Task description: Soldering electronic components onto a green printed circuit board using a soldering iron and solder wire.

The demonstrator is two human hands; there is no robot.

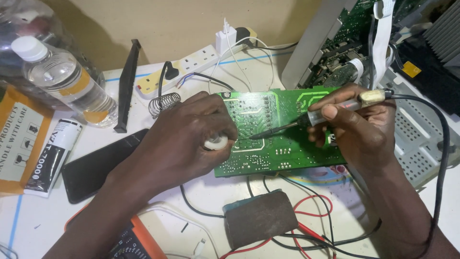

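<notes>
Now right hand (357, 129) grips soldering iron (335, 111), tip on green circuit board (282, 144) under both hands. Left hand (191, 139) closed around small white thing (215, 142), resting on board. Brown sponge (260, 218) just below hands on surface (206, 196).

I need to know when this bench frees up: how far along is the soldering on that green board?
Done: the green circuit board lies solder side up, and most joints look already made. In hand: the right hand holds the soldering iron with its tip on the board, while the left hand feeds from a small white spool. Left: I can't tell how many joints remain.
</notes>
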